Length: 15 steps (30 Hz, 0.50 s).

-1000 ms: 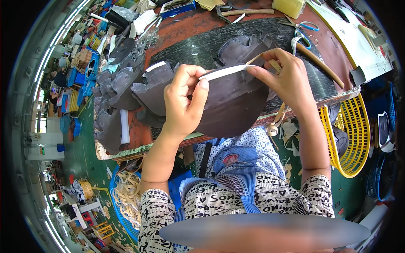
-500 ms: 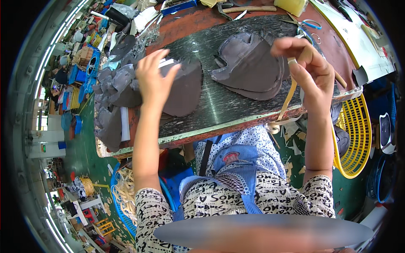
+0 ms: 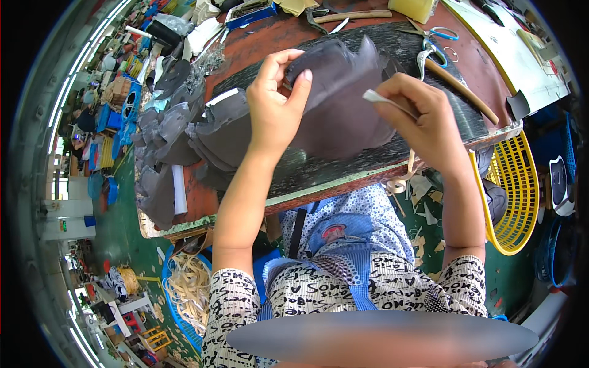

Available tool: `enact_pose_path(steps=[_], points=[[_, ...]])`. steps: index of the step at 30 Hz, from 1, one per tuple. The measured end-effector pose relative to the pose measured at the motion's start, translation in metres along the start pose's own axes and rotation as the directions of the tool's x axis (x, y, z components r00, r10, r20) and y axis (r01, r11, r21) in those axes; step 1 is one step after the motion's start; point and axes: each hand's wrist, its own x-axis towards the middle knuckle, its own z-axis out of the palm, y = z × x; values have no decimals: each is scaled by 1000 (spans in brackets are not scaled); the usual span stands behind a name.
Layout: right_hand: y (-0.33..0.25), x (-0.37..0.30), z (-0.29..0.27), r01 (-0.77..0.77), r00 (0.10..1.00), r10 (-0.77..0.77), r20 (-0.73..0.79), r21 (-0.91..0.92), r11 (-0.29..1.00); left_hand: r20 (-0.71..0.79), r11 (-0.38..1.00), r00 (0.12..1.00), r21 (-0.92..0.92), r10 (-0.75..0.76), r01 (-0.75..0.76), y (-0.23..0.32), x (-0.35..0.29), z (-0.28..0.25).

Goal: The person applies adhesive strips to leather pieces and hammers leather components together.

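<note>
My left hand [image 3: 274,107] grips the upper left edge of a dark brown, flat cut piece [image 3: 346,116], possibly leather, thumb on top. The piece is tilted and blurred by motion above a black speckled slab [image 3: 279,182]. Between the fingers and thumb of my right hand [image 3: 427,118], just right of the piece, is a narrow pale strip [image 3: 373,96]. Its whitish end points toward the piece, and its tan tail hangs over the table's front edge. More dark cut pieces [image 3: 224,132] lie overlapping left of my left hand, one with a white strip along its edge.
Blue-handled scissors [image 3: 443,34] and a wooden-handled tool [image 3: 463,92] lie at the slab's right. Another wooden-handled tool [image 3: 353,15] is at the back. A yellow basket [image 3: 509,190] stands right of the table; a blue basket [image 3: 183,285] of pale strips stands lower left.
My left hand has moved right from the left pile and taken hold of the dark piece, which is now raised and turned. My right hand has come lower and left with the strip.
</note>
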Motion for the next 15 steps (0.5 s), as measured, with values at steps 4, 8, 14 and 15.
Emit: enact_pose_path(steps=[4, 8, 14, 15], points=[[-7, 14, 16, 159, 985, -156, 75, -43, 986, 293, 976, 931, 90, -217, 199, 35, -12, -12], [-1, 20, 29, 283, 959, -279, 56, -82, 956, 304, 979, 934, 140, -188, 151, 52, -25, -13], [-7, 14, 30, 207, 977, -200, 71, -107, 973, 299, 977, 954, 207, -22, -42, 48, -33, -19], [-6, 10, 26, 158, 987, -157, 20, -146, 977, 251, 984, 968, 176, -15, -30, 47, -36, -20]])
